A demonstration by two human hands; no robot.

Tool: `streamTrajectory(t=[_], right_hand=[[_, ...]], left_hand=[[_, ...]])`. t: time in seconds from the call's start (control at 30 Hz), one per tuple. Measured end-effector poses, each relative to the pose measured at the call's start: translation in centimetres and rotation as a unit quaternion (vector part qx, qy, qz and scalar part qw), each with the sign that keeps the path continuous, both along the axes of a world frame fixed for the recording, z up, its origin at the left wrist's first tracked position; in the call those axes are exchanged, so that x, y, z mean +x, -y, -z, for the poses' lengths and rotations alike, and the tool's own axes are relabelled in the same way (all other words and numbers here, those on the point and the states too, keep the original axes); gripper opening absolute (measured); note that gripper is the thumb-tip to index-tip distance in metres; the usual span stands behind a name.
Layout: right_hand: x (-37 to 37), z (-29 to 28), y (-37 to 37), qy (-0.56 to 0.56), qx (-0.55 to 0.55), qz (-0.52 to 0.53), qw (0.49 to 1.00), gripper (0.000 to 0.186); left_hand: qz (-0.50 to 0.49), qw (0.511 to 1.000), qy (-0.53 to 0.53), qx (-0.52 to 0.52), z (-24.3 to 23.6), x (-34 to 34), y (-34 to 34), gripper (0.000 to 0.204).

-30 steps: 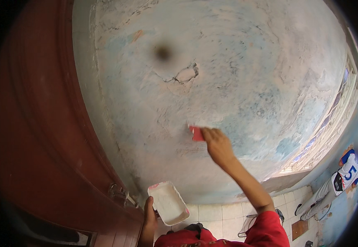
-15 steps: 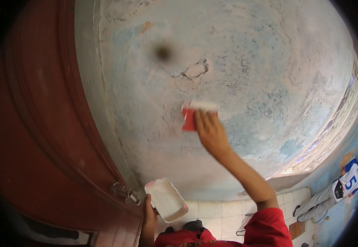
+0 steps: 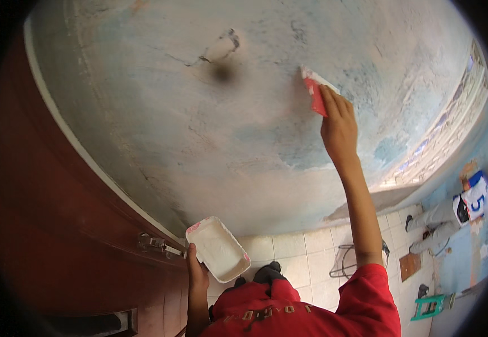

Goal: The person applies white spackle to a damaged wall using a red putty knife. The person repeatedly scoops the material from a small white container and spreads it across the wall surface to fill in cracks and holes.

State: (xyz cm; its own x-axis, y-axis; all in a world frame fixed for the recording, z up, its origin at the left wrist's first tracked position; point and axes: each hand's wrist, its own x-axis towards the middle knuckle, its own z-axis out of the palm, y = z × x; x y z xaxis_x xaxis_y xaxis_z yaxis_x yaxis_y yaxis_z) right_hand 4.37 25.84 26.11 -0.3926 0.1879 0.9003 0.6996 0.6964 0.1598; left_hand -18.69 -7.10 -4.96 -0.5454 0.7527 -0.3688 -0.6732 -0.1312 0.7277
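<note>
My right hand [image 3: 340, 126] grips a red scraper [image 3: 317, 96] whose long edge is coated in white paste. That edge lies against the patchy blue and white wall [image 3: 199, 168], to the right of a dark crack with chipped paint. Low on the left, my left hand [image 3: 197, 271] holds a white rectangular tub [image 3: 219, 250] by its side. White paste lines the inside of the tub, and pink smears mark its rim. Some of my left fingers are hidden beneath it.
A dark red door [image 3: 81, 236] with a metal handle [image 3: 159, 245] stands close on the left. To the right are a lattice window [image 3: 443, 140], another person [image 3: 468, 202] in grey trousers and a green stool [image 3: 428, 307]. Pale tiles [image 3: 291, 253] cover the floor.
My right hand has swept the scraper up and to the right along the wall, tilting it. The view has shifted, and the green stool has come into sight. My left hand still holds the tub.
</note>
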Motion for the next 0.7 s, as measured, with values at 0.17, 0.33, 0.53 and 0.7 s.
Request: streamTrajectory(t=[0.17, 0.33, 0.53, 0.7], right_hand=[[-0.4, 14.7, 0.5, 0.079, -0.067, 0.011, 0.995, 0.051], [0.8, 25.6, 5.1, 0.119, -0.24, -0.022, 0.963, 0.052], [-1.8, 9.9, 5.3, -0.009, -0.109, -0.029, 0.994, 0.062], [-5.1, 11.7, 2.6, 0.03, -0.025, 0.052, 0.998, 0.058]], left_hand=[[0.033, 0.999, -0.009, -0.016, -0.7, -1.0, 0.2, 0.067], [0.08, 0.996, -0.016, -0.028, -2.5, -1.1, 0.1, 0.067], [0.086, 0.995, -0.029, -0.048, -2.7, -1.2, 0.5, 0.067], [0.087, 0.995, -0.014, -0.035, -0.9, -1.0, 0.4, 0.067]])
